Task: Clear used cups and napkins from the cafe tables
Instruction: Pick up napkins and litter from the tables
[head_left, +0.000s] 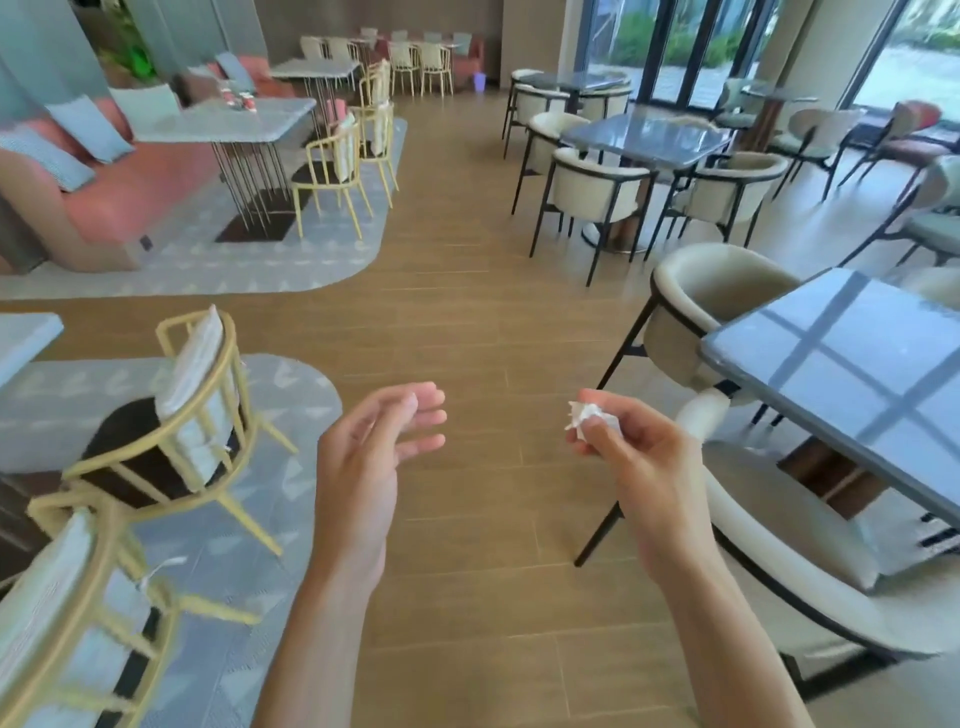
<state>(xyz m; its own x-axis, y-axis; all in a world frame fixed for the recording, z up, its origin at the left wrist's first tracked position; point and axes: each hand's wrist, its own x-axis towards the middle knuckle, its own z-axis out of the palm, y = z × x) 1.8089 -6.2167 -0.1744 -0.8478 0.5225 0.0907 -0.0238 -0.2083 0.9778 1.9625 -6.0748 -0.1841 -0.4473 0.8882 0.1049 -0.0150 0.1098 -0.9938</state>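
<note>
Head view: right hand (636, 457) pinches crumpled white paper napkin (589, 415) mid-aisle; left hand (371, 452) spread, empty. Step: carrying waste. Next probably needs a bin, or the red cups (238, 98) on the far grey counter (234, 122).

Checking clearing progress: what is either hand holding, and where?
Right hand pinches a crumpled white paper napkin at its lower edge; left hand holds nothing.

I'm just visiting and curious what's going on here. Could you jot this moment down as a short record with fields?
place: cafe, wooden floor
right hand: fingers pinch a crumpled napkin
left hand: open, holds nothing
near right: dark table, cream chair
near left: yellow chair on a grey rug
far left: table with small red items, too blurred to name
</note>
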